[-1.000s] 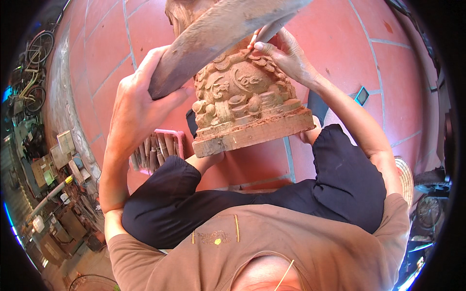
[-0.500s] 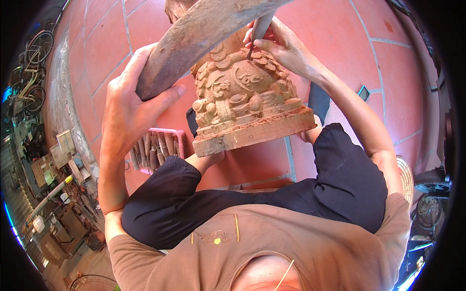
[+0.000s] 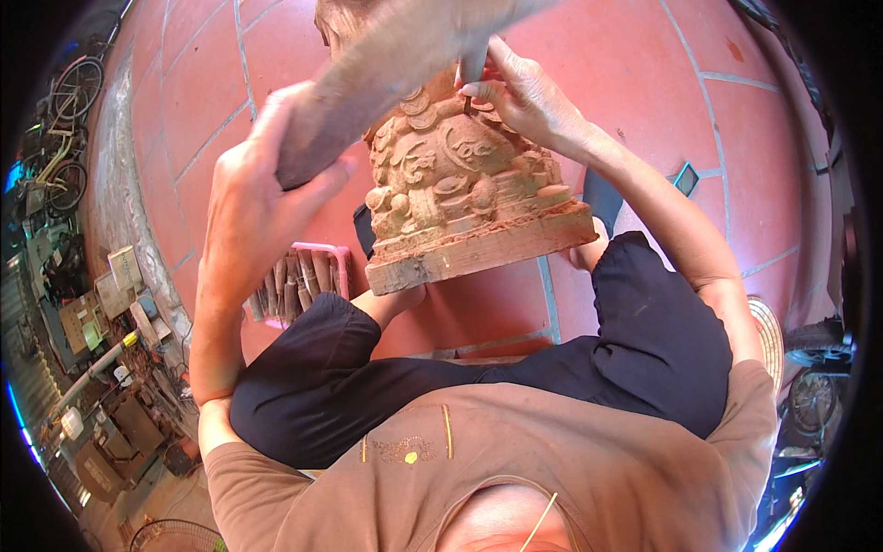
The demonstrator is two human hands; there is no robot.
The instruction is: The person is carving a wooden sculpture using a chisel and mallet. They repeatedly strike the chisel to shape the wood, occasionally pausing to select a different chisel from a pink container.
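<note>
My left hand point(image 3: 253, 198) is closed around the near end of a long, slightly curved wooden mallet point(image 3: 368, 97), smeared a little by motion. The mallet slants up to the right, its far part over the top of a chisel point(image 3: 473, 69). My right hand point(image 3: 538, 106) grips the chisel's handle, pointing it down. Its dark tip meets the carved coins on a reddish-brown wood carving point(image 3: 455, 189). Round bosses, scrolls and coin shapes cover this block, which has a flat base. The mallet hides part of the carving's upper portion.
Beside my left knee, a pink basket point(image 3: 342, 267) holds several wooden-handled tools. A small dark rectangular object point(image 3: 685, 178) lies on the red tiles point(image 3: 662, 101) to the right. Bicycles point(image 3: 75, 89) and clutter line the far left; a wheel point(image 3: 814, 342) shows on the right.
The mallet and my left hand have shifted a little to the right. My right hand and the chisel have moved slightly left and down; the carving stays in place.
</note>
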